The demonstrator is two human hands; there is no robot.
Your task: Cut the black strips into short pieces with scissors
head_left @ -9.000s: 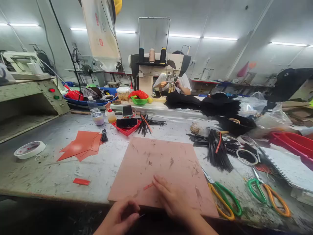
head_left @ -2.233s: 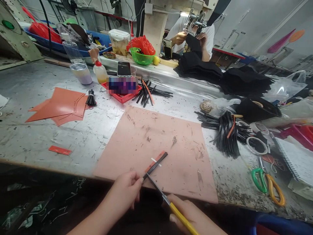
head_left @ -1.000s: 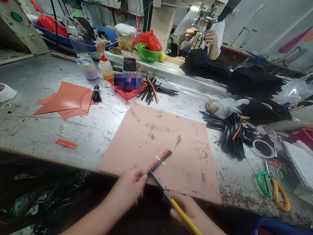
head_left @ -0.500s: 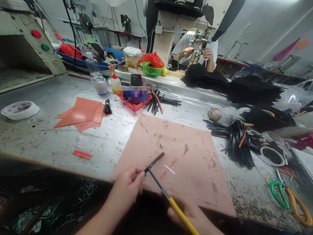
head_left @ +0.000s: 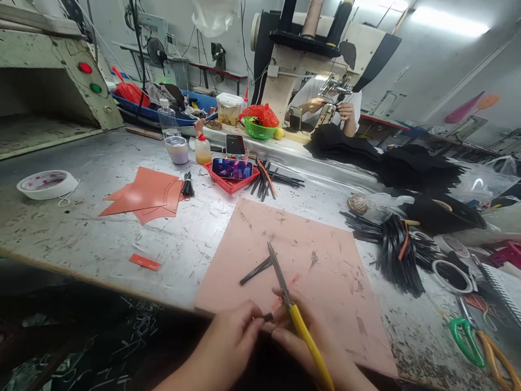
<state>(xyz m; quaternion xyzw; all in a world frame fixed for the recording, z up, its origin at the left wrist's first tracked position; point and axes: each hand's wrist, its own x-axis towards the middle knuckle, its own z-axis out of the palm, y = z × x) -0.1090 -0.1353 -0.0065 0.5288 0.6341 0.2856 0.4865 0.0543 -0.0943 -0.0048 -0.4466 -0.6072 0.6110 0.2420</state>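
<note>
My left hand (head_left: 236, 336) pinches a short black strip piece (head_left: 267, 316) near the front edge of the pink mat (head_left: 325, 233). My right hand (head_left: 303, 326) holds yellow-handled scissors (head_left: 301, 326), their blades pointing up and away over the mat, and its fingertips are close to that short piece. A longer black strip (head_left: 255, 271) lies on the mat just left of the blades, its far end meeting them in view. Behind the scissors, a reddish strip (head_left: 294, 279) is partly hidden by the right hand.
Left on the table are orange sheets (head_left: 150, 190), a red tag (head_left: 145, 262) and a tape roll (head_left: 48, 183). A phone (head_left: 232, 168) rests in a red tray (head_left: 228, 185). Black strips (head_left: 399, 255) and green-and-orange-handled scissors (head_left: 468, 342) lie right. Beyond, a person (head_left: 321, 103) works at a sewing machine.
The longer black strip has left my left hand and lies on the mat; a short piece is now pinched there. Both hands have drawn together, and the scissors point more steeply away.
</note>
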